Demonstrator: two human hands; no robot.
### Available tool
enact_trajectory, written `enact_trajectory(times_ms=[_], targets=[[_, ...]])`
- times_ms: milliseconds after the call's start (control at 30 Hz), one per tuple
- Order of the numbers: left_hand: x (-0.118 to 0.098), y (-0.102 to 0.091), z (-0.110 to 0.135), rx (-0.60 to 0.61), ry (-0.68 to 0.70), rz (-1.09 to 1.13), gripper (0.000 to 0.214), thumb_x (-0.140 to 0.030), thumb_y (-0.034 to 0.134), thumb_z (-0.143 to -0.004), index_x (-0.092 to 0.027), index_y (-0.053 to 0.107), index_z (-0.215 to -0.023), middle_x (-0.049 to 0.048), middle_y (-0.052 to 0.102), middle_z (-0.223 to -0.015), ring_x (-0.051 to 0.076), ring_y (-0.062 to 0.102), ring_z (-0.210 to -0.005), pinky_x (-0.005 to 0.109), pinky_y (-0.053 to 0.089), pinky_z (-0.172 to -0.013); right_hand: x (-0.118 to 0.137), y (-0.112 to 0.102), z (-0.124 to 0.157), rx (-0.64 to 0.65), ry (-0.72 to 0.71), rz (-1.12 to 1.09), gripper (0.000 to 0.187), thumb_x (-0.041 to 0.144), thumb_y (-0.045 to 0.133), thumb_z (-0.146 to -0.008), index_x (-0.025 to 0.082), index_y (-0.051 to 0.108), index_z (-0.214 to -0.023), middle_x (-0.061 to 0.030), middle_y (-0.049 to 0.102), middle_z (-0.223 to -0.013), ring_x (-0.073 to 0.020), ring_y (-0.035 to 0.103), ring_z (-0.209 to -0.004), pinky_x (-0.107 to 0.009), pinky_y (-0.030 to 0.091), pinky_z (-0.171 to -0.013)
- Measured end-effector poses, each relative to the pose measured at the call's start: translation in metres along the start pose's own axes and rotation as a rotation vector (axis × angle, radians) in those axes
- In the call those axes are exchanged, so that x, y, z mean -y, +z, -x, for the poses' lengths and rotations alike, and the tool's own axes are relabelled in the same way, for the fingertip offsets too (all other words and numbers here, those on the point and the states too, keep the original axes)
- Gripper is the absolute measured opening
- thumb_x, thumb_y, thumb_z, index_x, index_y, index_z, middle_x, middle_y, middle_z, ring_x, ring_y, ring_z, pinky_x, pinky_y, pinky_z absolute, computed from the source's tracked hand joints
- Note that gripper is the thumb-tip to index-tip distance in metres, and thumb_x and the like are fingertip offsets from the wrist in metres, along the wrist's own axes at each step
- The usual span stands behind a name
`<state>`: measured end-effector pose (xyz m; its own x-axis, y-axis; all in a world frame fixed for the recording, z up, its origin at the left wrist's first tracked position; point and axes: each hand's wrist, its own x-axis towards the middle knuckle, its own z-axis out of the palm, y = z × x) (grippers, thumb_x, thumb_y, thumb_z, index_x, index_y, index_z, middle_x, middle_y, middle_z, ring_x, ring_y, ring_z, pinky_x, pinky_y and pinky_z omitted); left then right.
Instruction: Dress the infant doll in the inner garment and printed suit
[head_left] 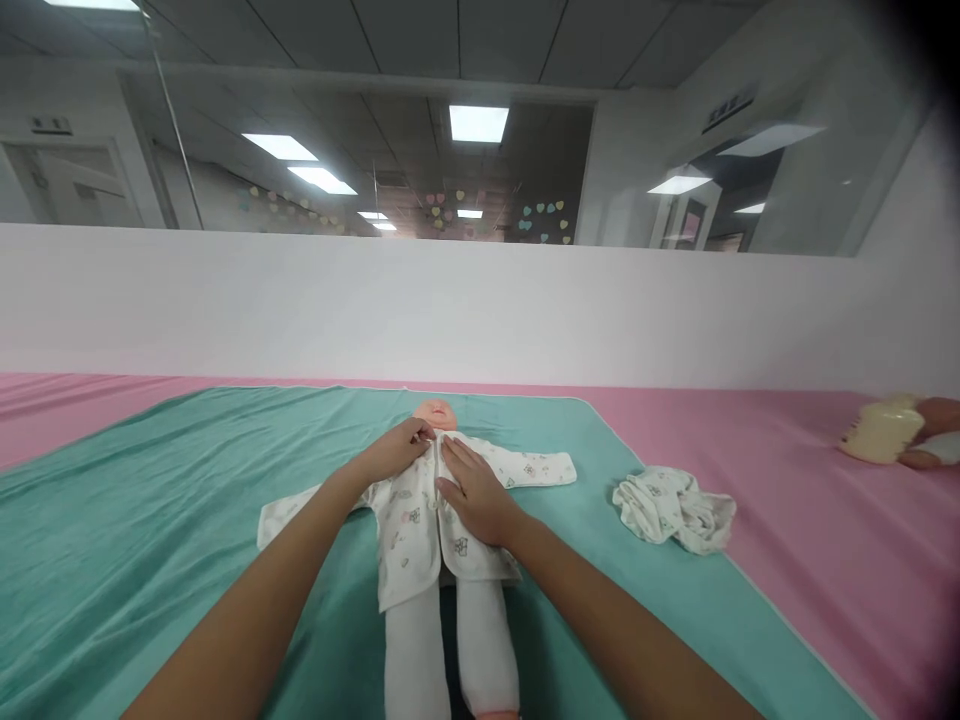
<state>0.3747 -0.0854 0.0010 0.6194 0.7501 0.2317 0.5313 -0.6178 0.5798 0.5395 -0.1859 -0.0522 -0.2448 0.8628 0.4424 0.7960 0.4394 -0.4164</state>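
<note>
A baby doll lies on its back, head away from me, in a white printed baby jacket and white pants. The jacket's two front edges meet near the neck and part lower down. My left hand is at the collar, thumb and fingers pinched on the jacket's edge. Stretched out flat, my right hand rests on the other front panel, fingertips near the collar. Both jacket sleeves spread out sideways. My left forearm covers part of one sleeve.
The doll lies on a green sheet over a pink surface. To the right is a crumpled white printed cloth. Farther right, partly cut off, is another doll in pale yellow. A white wall with windows above stands behind.
</note>
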Motion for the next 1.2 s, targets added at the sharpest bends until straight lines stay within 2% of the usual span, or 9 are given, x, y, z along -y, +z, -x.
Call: enact_trajectory(times_ms=[100,300,467,600,733,867,1000,1100,1200], targets=[[0.003,0.002,-0.002,-0.006,0.019,-0.015,0.019,-0.026,0.044,-0.079,-0.021,0.058,-0.090,0.0012,0.061,-0.085,0.017,0.056,-0.076,0.028,0.043,-0.068,0.000,0.000,-0.001,0.001,0.006,-0.007,0.060,0.045,0.028,-0.093,0.013,0.023,-0.144,-0.0073,0.020,-0.150,-0.0219,0.015,-0.139,-0.043,0.016,-0.114],[0.014,0.022,-0.007,-0.303,0.114,0.018,0.016,-0.024,0.041,-0.084,-0.020,0.056,-0.089,0.0020,0.059,-0.090,0.017,0.055,-0.082,0.029,0.042,-0.073,-0.002,0.001,-0.001,-0.007,-0.001,-0.021,0.061,0.046,0.028,-0.093,0.014,0.022,-0.144,-0.0055,0.019,-0.151,-0.0211,0.015,-0.139,-0.041,0.017,-0.114],[0.010,0.033,-0.007,-0.422,0.125,0.043,0.015,-0.020,0.044,-0.082,-0.021,0.055,-0.091,0.0011,0.058,-0.092,0.016,0.054,-0.083,0.029,0.043,-0.076,-0.004,0.001,0.000,-0.011,-0.001,-0.039,0.060,0.046,0.029,-0.092,0.016,0.021,-0.144,-0.0043,0.018,-0.151,-0.0209,0.014,-0.139,-0.041,0.017,-0.114],[0.003,0.037,0.002,-0.423,0.117,0.040,0.017,-0.023,0.043,-0.085,-0.022,0.057,-0.094,0.0012,0.059,-0.095,0.017,0.054,-0.090,0.031,0.043,-0.080,-0.004,0.002,-0.001,-0.016,-0.001,-0.052,0.060,0.046,0.029,-0.092,0.016,0.022,-0.144,-0.0045,0.019,-0.151,-0.0205,0.014,-0.139,-0.042,0.016,-0.114],[-0.008,0.039,0.024,-0.420,0.194,0.022,0.013,-0.020,0.043,-0.085,-0.022,0.056,-0.087,0.0020,0.056,-0.100,0.017,0.053,-0.096,0.032,0.041,-0.086,-0.005,0.003,-0.002,-0.034,-0.002,-0.073,0.060,0.047,0.031,-0.092,0.018,0.025,-0.143,-0.0048,0.021,-0.150,-0.0209,0.016,-0.139,-0.043,0.017,-0.113],[-0.014,0.043,0.046,-0.412,0.180,0.054,0.009,-0.020,0.044,-0.084,-0.021,0.054,-0.083,0.0025,0.053,-0.094,0.018,0.051,-0.095,0.034,0.041,-0.088,-0.004,0.003,0.000,-0.049,0.013,-0.079,0.061,0.050,0.033,-0.090,0.019,0.028,-0.142,-0.0051,0.024,-0.149,-0.0224,0.019,-0.138,-0.044,0.018,-0.113],[-0.003,0.054,0.055,-0.396,0.217,0.180,0.014,-0.021,0.046,-0.085,-0.023,0.054,-0.096,0.0034,0.052,-0.113,0.018,0.046,-0.112,0.037,0.034,-0.101,0.001,0.002,0.003,-0.073,0.046,-0.083,0.063,0.056,0.034,-0.089,0.020,0.033,-0.140,-0.0050,0.026,-0.149,-0.0233,0.020,-0.137,-0.044,0.018,-0.112],[0.008,0.059,0.058,-0.342,0.232,0.254,0.022,-0.024,0.048,-0.085,-0.025,0.052,-0.107,0.0039,0.046,-0.130,0.020,0.038,-0.124,0.040,0.028,-0.108,0.003,0.000,0.005,-0.009,0.068,-0.127,0.070,0.061,0.034,-0.086,0.020,0.029,-0.142,-0.0045,0.019,-0.151,-0.0238,0.014,-0.139,-0.044,0.014,-0.113],[0.013,0.058,0.060,-0.278,0.228,0.263,0.031,-0.028,0.052,-0.083,-0.026,0.050,-0.114,0.0040,0.041,-0.137,0.022,0.033,-0.129,0.042,0.024,-0.110,0.003,-0.005,0.005,0.067,0.085,-0.194,0.076,0.064,0.036,-0.083,0.021,0.022,-0.144,-0.0041,0.011,-0.152,-0.0251,0.007,-0.140,-0.046,0.011,-0.113]])
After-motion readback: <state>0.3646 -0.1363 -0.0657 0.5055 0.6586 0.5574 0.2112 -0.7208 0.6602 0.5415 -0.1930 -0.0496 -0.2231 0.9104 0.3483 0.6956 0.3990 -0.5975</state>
